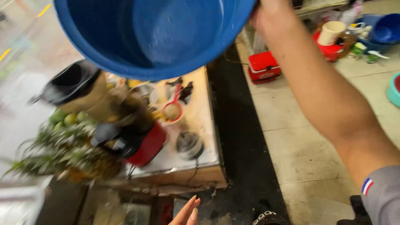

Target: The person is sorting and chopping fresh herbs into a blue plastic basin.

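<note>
Blue plastic basin [154, 33], raised at twelve o'clock above the desk [200, 125], looks light, stiff, wet-slick; right hand [271, 10] clenches its rim. Left hand [186, 213] hangs released at six o'clock.

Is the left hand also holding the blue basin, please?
No, the left hand hangs open low down, well apart from the blue basin that the right hand holds up.

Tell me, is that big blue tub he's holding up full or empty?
Empty: the blue tub, raised by the right hand, shows its bare inside, with only small droplets.
</note>
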